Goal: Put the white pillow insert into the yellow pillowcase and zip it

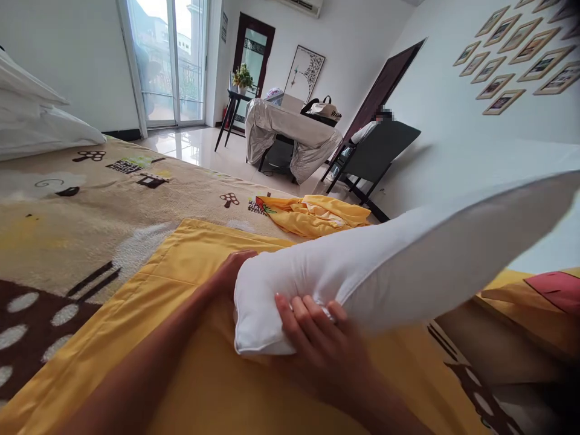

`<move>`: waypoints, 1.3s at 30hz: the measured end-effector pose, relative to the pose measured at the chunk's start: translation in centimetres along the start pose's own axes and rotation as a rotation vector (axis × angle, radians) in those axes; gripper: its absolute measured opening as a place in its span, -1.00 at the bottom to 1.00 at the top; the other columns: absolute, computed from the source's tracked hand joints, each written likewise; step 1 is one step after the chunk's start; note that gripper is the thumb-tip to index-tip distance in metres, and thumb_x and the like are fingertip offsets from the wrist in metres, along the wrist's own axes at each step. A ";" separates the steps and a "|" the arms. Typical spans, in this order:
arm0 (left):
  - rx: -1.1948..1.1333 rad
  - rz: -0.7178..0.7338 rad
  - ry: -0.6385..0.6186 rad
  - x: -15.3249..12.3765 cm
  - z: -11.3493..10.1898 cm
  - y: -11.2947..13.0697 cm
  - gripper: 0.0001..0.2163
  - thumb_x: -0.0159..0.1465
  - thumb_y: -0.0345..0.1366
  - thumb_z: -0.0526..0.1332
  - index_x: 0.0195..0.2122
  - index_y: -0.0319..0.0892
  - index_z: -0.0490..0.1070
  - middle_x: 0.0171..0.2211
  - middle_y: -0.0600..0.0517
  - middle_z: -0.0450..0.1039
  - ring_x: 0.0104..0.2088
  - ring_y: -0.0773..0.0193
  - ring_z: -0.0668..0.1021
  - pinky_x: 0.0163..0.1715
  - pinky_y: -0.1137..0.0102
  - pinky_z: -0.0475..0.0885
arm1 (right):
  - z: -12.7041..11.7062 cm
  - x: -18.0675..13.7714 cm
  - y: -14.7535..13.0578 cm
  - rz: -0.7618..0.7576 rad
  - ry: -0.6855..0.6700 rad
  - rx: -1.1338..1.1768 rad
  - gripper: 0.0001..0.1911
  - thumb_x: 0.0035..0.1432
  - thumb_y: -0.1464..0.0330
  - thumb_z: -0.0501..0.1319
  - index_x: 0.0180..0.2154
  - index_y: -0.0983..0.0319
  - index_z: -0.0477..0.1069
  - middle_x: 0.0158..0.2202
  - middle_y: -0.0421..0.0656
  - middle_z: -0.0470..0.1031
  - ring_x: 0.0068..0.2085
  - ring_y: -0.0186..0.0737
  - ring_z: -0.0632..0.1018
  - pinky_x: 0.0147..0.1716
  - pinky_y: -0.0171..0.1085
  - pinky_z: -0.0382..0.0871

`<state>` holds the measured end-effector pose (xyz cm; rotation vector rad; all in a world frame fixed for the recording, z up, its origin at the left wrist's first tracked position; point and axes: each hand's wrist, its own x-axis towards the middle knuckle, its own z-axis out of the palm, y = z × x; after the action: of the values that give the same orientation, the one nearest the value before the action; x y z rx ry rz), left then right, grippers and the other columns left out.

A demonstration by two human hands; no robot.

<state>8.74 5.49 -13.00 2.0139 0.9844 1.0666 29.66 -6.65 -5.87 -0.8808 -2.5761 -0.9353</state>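
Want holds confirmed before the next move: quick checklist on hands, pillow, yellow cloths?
1. Right hand gripping pillow: ok, fingers curled on its near side.
2. Left hand gripping: cannot tell, fingers hidden behind the pillow's end.
3. Pillow smooth: not ok, creased by the right hand.
4. Near cloth spread: ok, laid out below the pillow.
5. Far cloth spread: not ok, bunched.

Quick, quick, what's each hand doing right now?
Left hand: against the end of the white pillow, fingers mostly hidden, so I can't tell if it's gripping.
Right hand: closed, fingers curled into the pillow's near side, holding it.
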 end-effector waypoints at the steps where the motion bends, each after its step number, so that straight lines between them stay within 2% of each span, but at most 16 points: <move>1: -0.003 -0.012 -0.002 0.0 0.0 -0.1 -0.86 0.04 -0.28 0.17 -0.44 -0.25 0.40 -0.43 0.03 0.44 -0.40 0.29 0.41 -0.31 0.44 0.33 | 0.2 -0.6 -0.3 -0.003 -0.003 -0.028 -0.54 0.26 0.30 0.04 0.14 0.31 0.32 -0.04 0.00 0.51 0.02 -0.07 0.38 -0.04 -0.11 0.08; 5: -0.043 -0.033 -0.043 0.3 -0.3 -0.3 -0.79 0.08 -0.24 0.19 -0.36 -0.29 0.47 -0.36 -0.01 0.50 -0.32 0.23 0.48 -0.27 0.44 0.37 | 1.3 -1.7 -0.2 0.027 0.017 -0.105 -0.55 0.24 0.39 0.06 0.15 0.26 0.32 -0.05 -0.03 0.52 0.03 -0.10 0.39 -0.04 -0.14 0.09; 9: -0.051 -0.019 -0.087 0.4 -1.2 -0.7 -0.74 0.07 -0.21 0.23 -0.29 -0.29 0.50 -0.26 -0.05 0.52 -0.24 0.20 0.51 -0.25 0.45 0.39 | 2.5 -1.4 0.6 0.054 0.011 -0.106 -0.46 0.25 0.23 0.08 0.21 0.30 0.24 0.01 0.04 0.48 0.06 -0.05 0.37 0.01 -0.10 0.08; 11: 0.067 -0.027 -0.085 0.4 -1.4 -1.1 -0.76 0.12 -0.22 0.17 -0.30 -0.29 0.50 -0.30 -0.03 0.50 -0.29 0.25 0.50 -0.30 0.46 0.37 | 3.0 -1.3 0.8 0.059 -0.012 -0.092 -0.37 0.22 0.14 0.11 0.23 0.33 0.20 0.04 0.09 0.45 0.09 -0.01 0.36 0.06 -0.07 0.07; 14: 0.300 -0.075 -0.039 0.3 -1.3 -1.7 -0.81 0.12 -0.27 0.13 -0.49 -0.27 0.45 -0.45 0.01 0.41 -0.43 0.32 0.41 -0.37 0.44 0.30 | 3.6 -1.1 0.7 0.043 -0.048 -0.084 -0.27 0.16 0.10 0.16 0.25 0.37 0.15 0.09 0.12 0.40 0.12 0.05 0.33 0.12 -0.02 0.03; 17: 0.439 -0.105 -0.008 0.2 -1.1 -1.8 -0.84 0.07 -0.29 0.18 -0.58 -0.24 0.38 -0.49 -0.01 0.36 -0.38 0.25 0.37 -0.22 0.31 0.24 | 4.2 -0.8 0.2 0.013 -0.070 -0.109 -0.26 0.15 0.15 0.18 0.25 0.40 0.14 0.13 0.15 0.37 0.14 0.10 0.32 0.16 0.02 0.02; 19: 0.518 -0.118 -0.008 0.1 -1.1 -1.6 -0.88 0.08 -0.31 0.19 -0.56 -0.22 0.40 -0.45 -0.04 0.40 -0.30 0.17 0.38 -0.08 0.20 0.16 | 4.5 -0.5 -0.1 0.010 -0.085 -0.111 -0.27 0.15 0.21 0.19 0.26 0.42 0.11 0.15 0.17 0.35 0.15 0.13 0.33 0.16 0.04 0.05; 22: 0.593 -0.145 -0.022 -0.2 -1.0 -1.4 -0.90 0.11 -0.35 0.17 -0.49 -0.19 0.45 -0.34 -0.08 0.46 -0.20 0.10 0.39 0.00 0.11 0.05 | 4.9 0.0 -0.2 0.024 -0.091 -0.096 -0.33 0.19 0.30 0.14 0.26 0.44 0.10 0.15 0.19 0.33 0.15 0.12 0.34 0.15 0.04 0.10; 27: 0.647 -0.187 -0.013 -0.4 -0.8 -1.9 -0.86 0.11 -0.41 0.14 -0.36 -0.19 0.48 -0.18 -0.14 0.47 -0.09 0.04 0.39 -0.03 0.10 0.06 | 5.7 1.1 0.5 0.069 -0.036 -0.067 -0.46 0.27 0.47 -0.02 0.27 0.42 0.11 0.09 0.16 0.39 0.12 -0.01 0.38 0.14 -0.02 0.16; 31: 0.648 -0.222 0.003 -0.2 -0.7 -2.1 -0.83 0.13 -0.44 0.09 -0.36 -0.17 0.48 -0.22 -0.13 0.46 -0.13 0.06 0.43 -0.09 0.15 0.12 | 7.2 1.7 1.2 0.140 0.011 -0.086 -0.46 0.24 0.52 -0.07 0.25 0.42 0.14 0.02 0.14 0.43 0.07 -0.03 0.40 0.10 -0.02 0.21; 34: 0.622 -0.258 0.028 0.0 -0.8 -2.0 -0.81 0.16 -0.44 0.04 -0.41 -0.21 0.46 -0.27 -0.16 0.47 -0.13 0.02 0.45 -0.09 0.13 0.15 | 8.6 2.4 1.7 0.162 0.067 -0.099 -0.50 0.22 0.54 -0.08 0.18 0.45 0.25 -0.07 0.13 0.46 0.00 -0.02 0.42 0.06 -0.03 0.22; 35: 0.608 -0.268 0.047 0.0 -0.8 -2.0 -0.80 0.17 -0.43 0.03 -0.37 -0.22 0.47 -0.25 -0.18 0.47 -0.12 -0.01 0.45 -0.07 0.11 0.15 | 9.0 2.7 2.0 0.158 0.083 -0.103 -0.52 0.22 0.55 -0.07 0.14 0.45 0.29 -0.12 0.11 0.47 -0.05 -0.03 0.43 0.04 -0.05 0.23; 37: 0.569 -0.281 0.103 0.0 -0.9 -1.8 -0.72 0.18 -0.43 0.03 -0.15 -0.25 0.45 -0.14 -0.23 0.47 -0.04 -0.06 0.44 -0.02 0.06 0.14 | 9.5 3.4 2.7 0.137 0.085 -0.107 -0.57 0.23 0.56 -0.06 0.07 0.43 0.36 -0.23 0.06 0.48 -0.17 -0.08 0.43 -0.01 -0.10 0.24; 39: 0.512 -0.273 0.150 0.0 -0.9 -1.6 -0.56 0.18 -0.44 0.03 0.11 -0.26 0.29 -0.01 -0.25 0.43 0.05 -0.06 0.41 0.03 0.05 0.13 | 9.6 4.2 3.8 0.109 0.057 -0.103 -0.61 0.24 0.57 -0.07 0.01 0.40 0.41 -0.33 0.00 0.46 -0.25 -0.11 0.41 -0.08 -0.14 0.25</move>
<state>7.51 6.50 -13.87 2.1192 1.6973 0.8856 28.36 3.78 -9.49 -0.9960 -2.4243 -1.0528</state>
